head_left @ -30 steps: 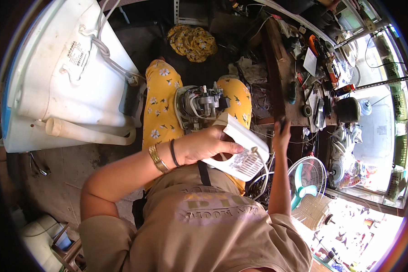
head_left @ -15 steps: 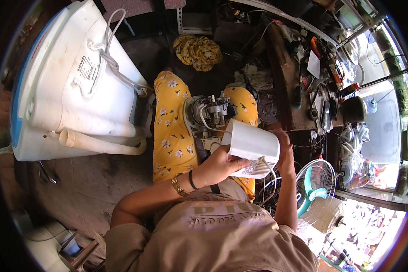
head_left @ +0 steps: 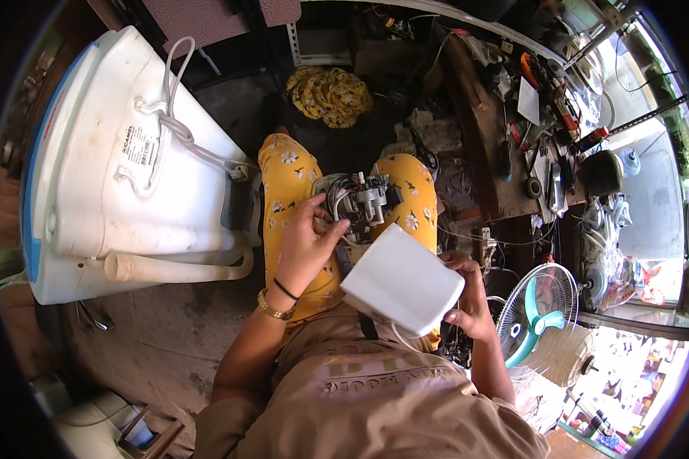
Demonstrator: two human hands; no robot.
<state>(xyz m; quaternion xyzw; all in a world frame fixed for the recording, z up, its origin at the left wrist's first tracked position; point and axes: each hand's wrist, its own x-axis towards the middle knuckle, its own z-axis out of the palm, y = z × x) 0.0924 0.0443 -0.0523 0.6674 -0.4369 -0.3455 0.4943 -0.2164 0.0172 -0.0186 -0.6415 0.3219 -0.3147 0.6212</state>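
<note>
A white plastic housing (head_left: 403, 280), tapered like a box, lies tilted above my lap. My right hand (head_left: 471, 300) grips its right side, with the thumb near the lower corner and the fingers at the upper one. Between my knees rests a metal motor assembly (head_left: 371, 197) with exposed parts and pale wires on its left. My left hand (head_left: 306, 246) has its fingers and thumb closed at the left edge of this assembly, by the wires. A pale cord (head_left: 403, 338) hangs from the underside of the housing.
A large white appliance body (head_left: 92, 183) with a hose (head_left: 168, 269) lies on my left. At right stands a workbench (head_left: 505, 200) crowded with tools. A fan with teal blades (head_left: 533, 317) is near my right elbow. Yellow floral cloth (head_left: 329, 98) lies ahead on the floor.
My left hand has let go of the white housing and moved up-left to the motor assembly. The housing has turned in my right hand, its vented side now hidden, and sits lower.
</note>
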